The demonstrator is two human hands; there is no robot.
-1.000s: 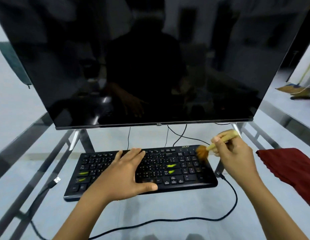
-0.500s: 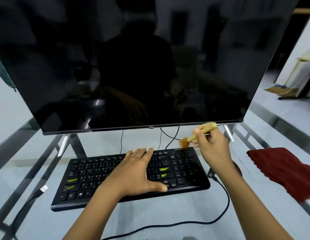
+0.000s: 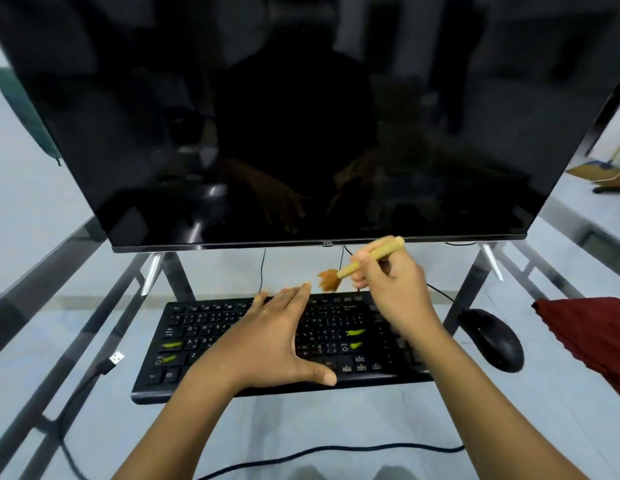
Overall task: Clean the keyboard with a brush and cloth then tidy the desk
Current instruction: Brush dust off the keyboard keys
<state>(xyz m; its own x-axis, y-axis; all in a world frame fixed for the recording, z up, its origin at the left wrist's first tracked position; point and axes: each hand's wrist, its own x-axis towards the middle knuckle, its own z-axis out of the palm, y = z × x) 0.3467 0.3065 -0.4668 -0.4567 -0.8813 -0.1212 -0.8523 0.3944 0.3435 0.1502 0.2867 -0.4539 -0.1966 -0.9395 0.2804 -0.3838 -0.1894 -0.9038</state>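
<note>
Head view: left grip (image 3: 267, 344) lies flat, fingers straight, on the black plastic keyboard (image 3: 204, 327); right grip (image 3: 398, 292) pinches the tan wooden brush (image 3: 357, 265) above its back edge.

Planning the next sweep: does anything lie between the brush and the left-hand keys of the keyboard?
Yes. The left hand lies flat on the middle of the keyboard, between the brush and those keys.

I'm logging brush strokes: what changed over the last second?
The right hand swept the wooden-handled brush with tan bristles leftward from the black keyboard at its right end, past its back edge. The left hand stayed flat on the keys; the dark red cloth stayed at right.
</note>
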